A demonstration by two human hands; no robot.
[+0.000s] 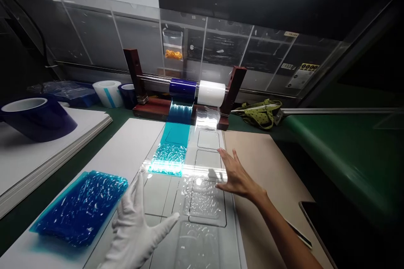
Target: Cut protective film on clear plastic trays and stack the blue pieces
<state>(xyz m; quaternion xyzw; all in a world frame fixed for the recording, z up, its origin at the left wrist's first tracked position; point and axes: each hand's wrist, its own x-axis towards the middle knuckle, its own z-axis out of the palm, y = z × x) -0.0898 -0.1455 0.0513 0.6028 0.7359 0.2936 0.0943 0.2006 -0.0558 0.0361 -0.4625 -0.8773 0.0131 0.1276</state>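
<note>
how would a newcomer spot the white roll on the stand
Find the reddish-brown stand near the middle of the picture. On its metal rod, the white roll sits just right of the blue roll. Unlike that neighbour, it trails clear film, not teal.

The head view looks forward and down across the worktop (97, 143), with the left hand (134, 222) and right hand (238, 176) close in the foreground and the stand (235, 88) farther off, above centre.
</note>
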